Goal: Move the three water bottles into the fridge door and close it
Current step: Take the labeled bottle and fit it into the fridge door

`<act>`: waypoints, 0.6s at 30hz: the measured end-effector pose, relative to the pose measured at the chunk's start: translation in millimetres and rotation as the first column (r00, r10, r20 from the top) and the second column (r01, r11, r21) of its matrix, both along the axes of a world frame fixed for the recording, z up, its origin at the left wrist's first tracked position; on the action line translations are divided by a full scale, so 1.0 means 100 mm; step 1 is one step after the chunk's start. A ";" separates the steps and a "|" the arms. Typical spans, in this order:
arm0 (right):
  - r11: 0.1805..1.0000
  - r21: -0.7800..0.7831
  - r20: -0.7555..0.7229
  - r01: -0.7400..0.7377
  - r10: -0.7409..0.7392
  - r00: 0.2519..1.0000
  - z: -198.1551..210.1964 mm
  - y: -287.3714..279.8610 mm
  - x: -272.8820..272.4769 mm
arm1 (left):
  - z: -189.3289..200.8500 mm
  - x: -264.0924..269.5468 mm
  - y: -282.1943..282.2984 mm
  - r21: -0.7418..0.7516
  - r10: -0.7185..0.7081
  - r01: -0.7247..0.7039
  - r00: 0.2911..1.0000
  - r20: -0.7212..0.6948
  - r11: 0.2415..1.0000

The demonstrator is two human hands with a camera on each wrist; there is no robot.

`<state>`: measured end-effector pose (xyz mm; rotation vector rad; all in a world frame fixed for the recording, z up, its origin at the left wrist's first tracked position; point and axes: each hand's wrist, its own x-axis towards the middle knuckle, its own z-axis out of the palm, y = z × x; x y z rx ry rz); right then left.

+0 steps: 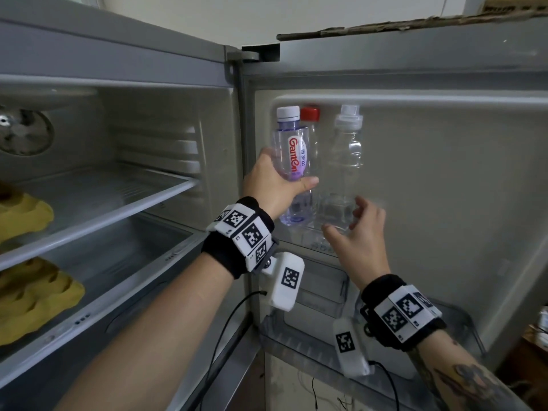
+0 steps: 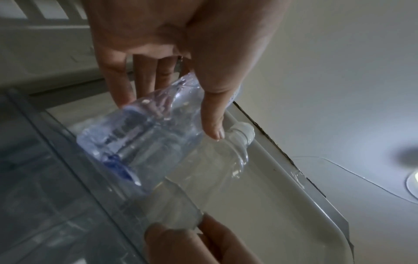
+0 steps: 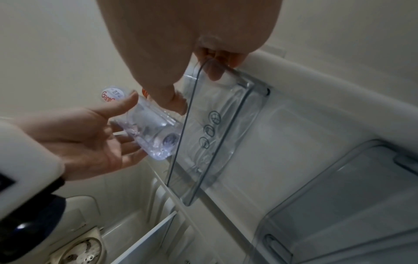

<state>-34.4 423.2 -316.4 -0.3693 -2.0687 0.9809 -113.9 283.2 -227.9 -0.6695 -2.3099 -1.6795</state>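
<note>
My left hand (image 1: 275, 185) grips a lilac-tinted, white-capped Ganten bottle (image 1: 292, 161) around its middle, upright at the left end of the fridge door's upper shelf (image 3: 214, 135). In the right wrist view the Ganten bottle (image 3: 153, 132) has its base just outside the shelf's clear front wall. A red-capped bottle (image 1: 310, 114) stands behind it, mostly hidden. To the right, a clear bottle (image 1: 347, 161) with a clear cap stands in the shelf. My right hand (image 1: 348, 223) is spread open at that bottle's base and holds nothing. The left wrist view shows the Ganten bottle (image 2: 135, 142) between thumb and fingers.
The fridge door (image 1: 444, 173) stands open on the right, with a lower clear door shelf (image 1: 326, 336) beneath my wrists. Yellow egg trays (image 1: 26, 215) lie on the wire shelves inside at left. A fan (image 1: 23, 132) sits on the back wall.
</note>
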 end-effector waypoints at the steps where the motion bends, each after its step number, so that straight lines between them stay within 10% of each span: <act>1: 1.000 0.001 0.000 0.001 -0.001 1.000 0.00 0.00 0.00 | 0.00 0.01 0.03 -0.007 0.000 0.000 1.000 -0.006 1.000; 18: 1.000 0.028 -0.012 -0.008 0.008 1.000 0.02 -0.01 0.04 | -0.08 0.07 0.21 -0.043 0.082 -0.090 0.985 -0.150 0.995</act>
